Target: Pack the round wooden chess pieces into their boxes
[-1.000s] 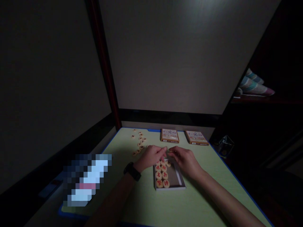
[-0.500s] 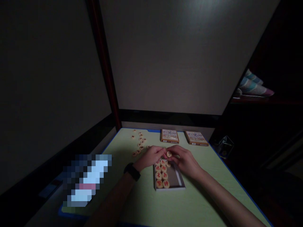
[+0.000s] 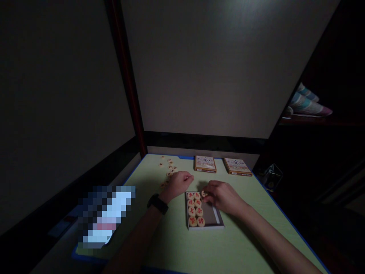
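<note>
A shallow box tray (image 3: 209, 228) lies before me, with round wooden Chinese chess pieces (image 3: 192, 211) bearing red characters in two columns along its left side. A darker-lettered Chinese chess piece (image 3: 204, 193) sits at the top of the third column, against the fingertips of my right hand (image 3: 224, 196). These fingers are curled closed over the tray's upper right; what lies under them is partly hidden. My left hand (image 3: 179, 182), with a dark band on the wrist, hovers left of the tray, thumb and fingers pressed together. Whether anything is between them is hidden.
Several loose chess pieces (image 3: 170, 166) lie on the green table (image 3: 242, 243) beyond my left hand, some covered by it. Two printed boxes (image 3: 205, 163) (image 3: 237, 166) stand at the back edge. A blurred-out bright device (image 3: 110, 217) is at the left edge.
My hands have parted: the left has drawn back leftward from the right. My right hand has lowered toward the tray with the piece that was between both hands.
</note>
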Demonstrator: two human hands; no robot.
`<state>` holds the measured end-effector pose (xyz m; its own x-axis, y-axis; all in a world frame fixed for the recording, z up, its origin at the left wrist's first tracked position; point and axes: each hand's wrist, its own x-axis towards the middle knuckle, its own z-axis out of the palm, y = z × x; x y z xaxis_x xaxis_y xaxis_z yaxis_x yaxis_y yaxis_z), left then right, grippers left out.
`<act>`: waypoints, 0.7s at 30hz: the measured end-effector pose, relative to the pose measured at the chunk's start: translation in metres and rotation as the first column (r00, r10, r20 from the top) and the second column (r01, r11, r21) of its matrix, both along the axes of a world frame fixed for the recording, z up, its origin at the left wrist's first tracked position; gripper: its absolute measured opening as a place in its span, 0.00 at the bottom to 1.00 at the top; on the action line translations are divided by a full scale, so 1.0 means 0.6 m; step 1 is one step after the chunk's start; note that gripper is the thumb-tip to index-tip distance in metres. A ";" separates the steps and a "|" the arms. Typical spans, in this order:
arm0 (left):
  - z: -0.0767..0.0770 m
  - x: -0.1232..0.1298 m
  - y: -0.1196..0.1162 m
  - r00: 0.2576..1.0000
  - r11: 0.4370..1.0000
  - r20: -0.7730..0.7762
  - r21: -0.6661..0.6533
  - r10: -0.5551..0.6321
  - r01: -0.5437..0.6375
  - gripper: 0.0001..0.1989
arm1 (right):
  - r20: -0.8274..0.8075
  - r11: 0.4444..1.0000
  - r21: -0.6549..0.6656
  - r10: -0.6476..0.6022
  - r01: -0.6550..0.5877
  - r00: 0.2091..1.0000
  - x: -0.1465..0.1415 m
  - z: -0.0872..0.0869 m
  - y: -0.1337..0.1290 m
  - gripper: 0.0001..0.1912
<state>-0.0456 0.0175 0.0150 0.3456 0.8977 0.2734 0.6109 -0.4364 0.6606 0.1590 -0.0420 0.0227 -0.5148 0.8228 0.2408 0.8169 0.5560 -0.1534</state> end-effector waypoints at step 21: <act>-0.005 -0.004 0.001 0.992 1.000 -0.126 -0.008 0.017 -0.019 0.16 | 0.044 0.996 -0.081 -0.039 0.043 0.998 -0.012 -0.007 -0.005 0.16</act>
